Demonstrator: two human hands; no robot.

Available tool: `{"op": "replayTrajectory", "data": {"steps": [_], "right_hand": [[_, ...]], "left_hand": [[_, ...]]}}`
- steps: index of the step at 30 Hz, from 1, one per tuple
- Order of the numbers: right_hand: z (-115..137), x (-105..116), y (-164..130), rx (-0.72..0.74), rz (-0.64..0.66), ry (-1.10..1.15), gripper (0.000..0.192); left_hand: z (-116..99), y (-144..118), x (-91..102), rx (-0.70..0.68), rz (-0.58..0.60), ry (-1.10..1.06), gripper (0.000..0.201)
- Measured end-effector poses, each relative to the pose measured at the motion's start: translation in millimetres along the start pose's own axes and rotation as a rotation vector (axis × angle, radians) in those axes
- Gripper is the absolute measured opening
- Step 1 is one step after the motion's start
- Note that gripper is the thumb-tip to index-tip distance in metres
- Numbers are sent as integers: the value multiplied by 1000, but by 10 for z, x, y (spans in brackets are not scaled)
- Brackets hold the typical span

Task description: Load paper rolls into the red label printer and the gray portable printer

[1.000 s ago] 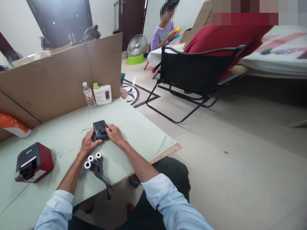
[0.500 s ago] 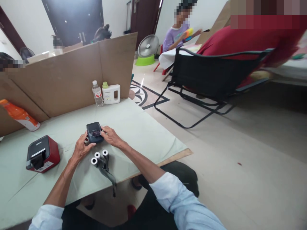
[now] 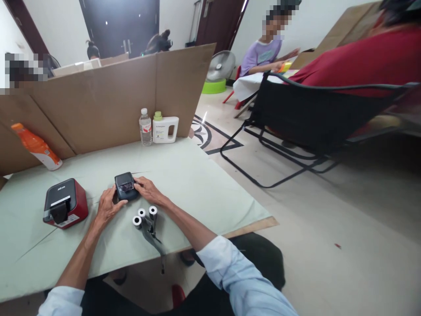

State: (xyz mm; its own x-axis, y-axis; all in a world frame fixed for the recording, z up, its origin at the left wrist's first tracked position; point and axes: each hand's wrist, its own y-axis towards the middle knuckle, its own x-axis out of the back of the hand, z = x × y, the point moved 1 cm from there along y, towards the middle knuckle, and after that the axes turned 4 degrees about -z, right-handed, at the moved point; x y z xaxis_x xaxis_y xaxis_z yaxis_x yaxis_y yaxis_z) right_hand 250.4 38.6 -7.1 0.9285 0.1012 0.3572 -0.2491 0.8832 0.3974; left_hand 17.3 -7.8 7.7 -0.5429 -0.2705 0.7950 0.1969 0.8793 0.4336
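A pale green table (image 3: pixel 197 175), fenced along its far edge by a folded cardboard screen (image 3: pixel 108 105), fills my view of a tiled room where other people sit behind a black folding chair (image 3: pixel 312 118) near a floor fan (image 3: pixel 221 66). I have a small dark label printer (image 3: pixel 124 186) resting flat on the table, pinned between both hands so it cannot slide: my left hand (image 3: pixel 107 206) cups its near-left side with fingers curled against the casing, and my right hand (image 3: pixel 147 190) closes on its right edge, fingertips pressed at the lid, which looks open onto the paper bay, though the detail is too small to be sure. Three white paper rolls (image 3: pixel 144 215) lie just beside my wrists, touching a grey strap (image 3: pixel 154 239) that trails off the table's near edge, kept within easy reach. A red printer (image 3: pixel 65 203) sits well apart to the left. An orange bottle (image 3: pixel 37 147) leans on the cardboard, while a clear water bottle (image 3: pixel 145 127) and a white jug (image 3: pixel 165 129) stand upright side by side at the screen's fold, out of the working area.
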Motion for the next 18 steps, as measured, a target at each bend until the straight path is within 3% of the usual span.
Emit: {"op": "replayTrajectory", "data": {"steps": [8,14,18], "right_hand": [[-104,-51,-109,-22,-33,101,40],[-142,-75,-147,-40,-32,146,47],[-183,-101,-148,-46,-29,176,53]], "left_hand": [[-81,102,118,40,51,-142,74],[8,252,125,5,114,-158,75],[46,301,109,-19,93,-142,64]]}}
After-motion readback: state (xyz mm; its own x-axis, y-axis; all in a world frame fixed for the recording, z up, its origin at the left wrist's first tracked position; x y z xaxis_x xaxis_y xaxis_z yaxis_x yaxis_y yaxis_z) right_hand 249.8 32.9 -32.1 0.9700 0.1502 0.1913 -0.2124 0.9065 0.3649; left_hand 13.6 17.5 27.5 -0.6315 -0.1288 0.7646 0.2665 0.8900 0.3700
